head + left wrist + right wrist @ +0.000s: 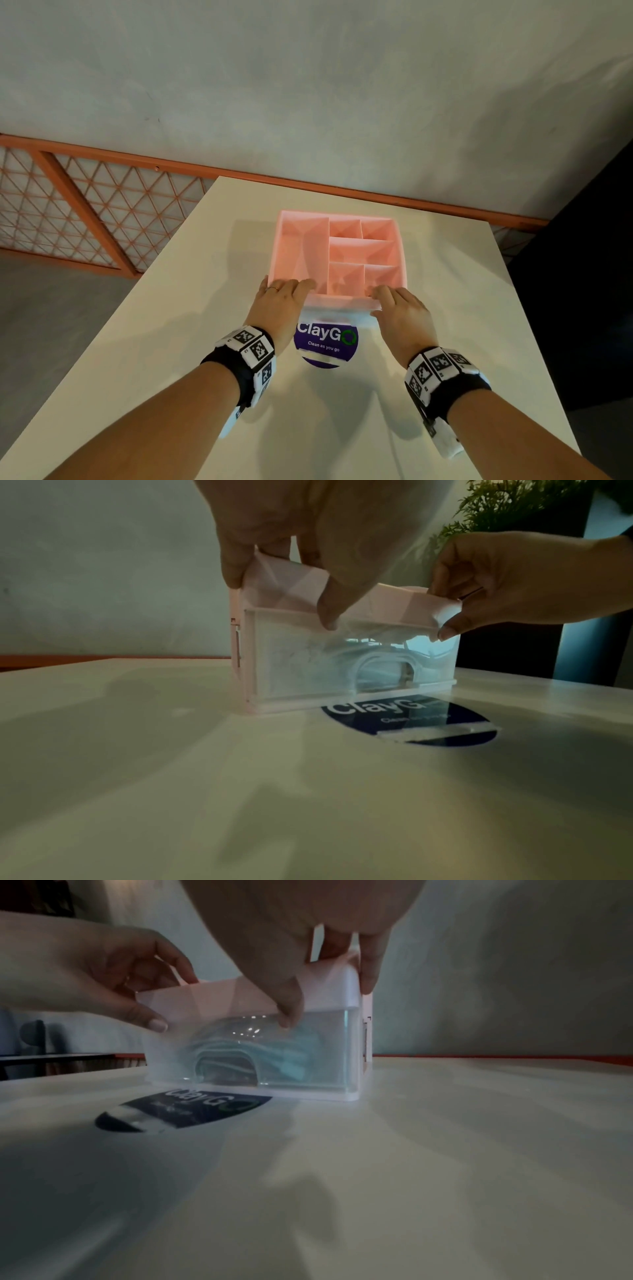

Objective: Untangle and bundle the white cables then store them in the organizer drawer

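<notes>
A pink organizer [301, 246] with several open top compartments stands on the white table [452, 274]. Its clear drawer [301, 664] sits in the front, and coiled white cables [377, 661] show through the drawer's clear face [318, 1053]. My left hand [291, 291] grips the near left corner of the top rim, fingers hooked over it and the thumb [329, 610] pressed on the front. My right hand [387, 298] holds the near right corner the same way, thumb [291, 1010] on the front wall. The drawer's front edge [339, 308] shows just below the pink rim.
A round purple "ClayGo" sticker [325, 342] lies on the table, just in front of the organizer. An orange rail with mesh [85, 205] runs behind the table at left. A dark panel [589, 274] stands beyond the right edge. A green plant [507, 509] shows at the right.
</notes>
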